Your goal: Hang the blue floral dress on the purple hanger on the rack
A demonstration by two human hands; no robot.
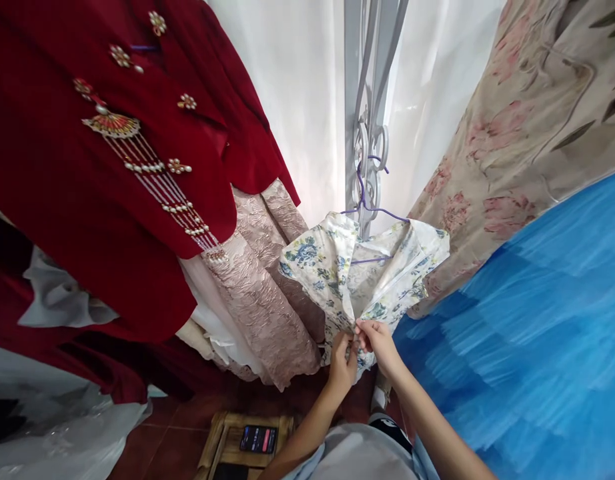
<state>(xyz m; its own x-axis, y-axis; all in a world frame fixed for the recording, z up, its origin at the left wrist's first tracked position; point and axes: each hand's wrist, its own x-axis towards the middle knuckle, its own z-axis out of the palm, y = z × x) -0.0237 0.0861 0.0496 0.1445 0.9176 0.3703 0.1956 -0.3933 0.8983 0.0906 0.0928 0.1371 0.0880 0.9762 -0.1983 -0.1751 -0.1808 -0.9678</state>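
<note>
A white shirt with blue and green flowers (317, 260) hangs from a purple hanger (386, 213), hooked on a light metal frame. Its front edges meet low at the middle, where both hands are. My left hand (343, 357) pinches the cloth of one front edge with its fingers closed. Just above and to its right, my right hand (375, 339) grips the other front edge, fingers pressed together. The two hands almost touch. Any button between the fingertips is too small to make out.
On the left hang a dark red jacket (197, 160) with beaded brooches and a pink brocade garment (267, 293). Flowered beige cloth (502, 147) and a blue feathery garment (527, 333) hang at right. Below, a phone (258, 439) lies on a wooden stool (230, 443).
</note>
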